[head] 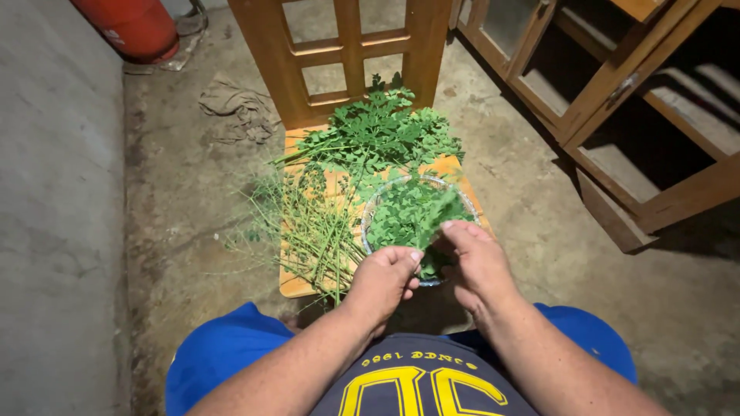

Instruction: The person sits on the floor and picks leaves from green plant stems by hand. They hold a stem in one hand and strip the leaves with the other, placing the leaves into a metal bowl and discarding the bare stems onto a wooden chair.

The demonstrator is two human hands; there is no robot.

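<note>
Labels in the scene

The only label was a small white patch on the red metal gas cylinder at the far left, lying against the grey wall; its print was too small to make out. No packages, signs or screens showed.

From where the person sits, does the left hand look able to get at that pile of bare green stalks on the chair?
Probably yes. The left hand hovers at the bowl edge, and the stalks lie right beside it on the chair seat, with nothing between them.
</note>
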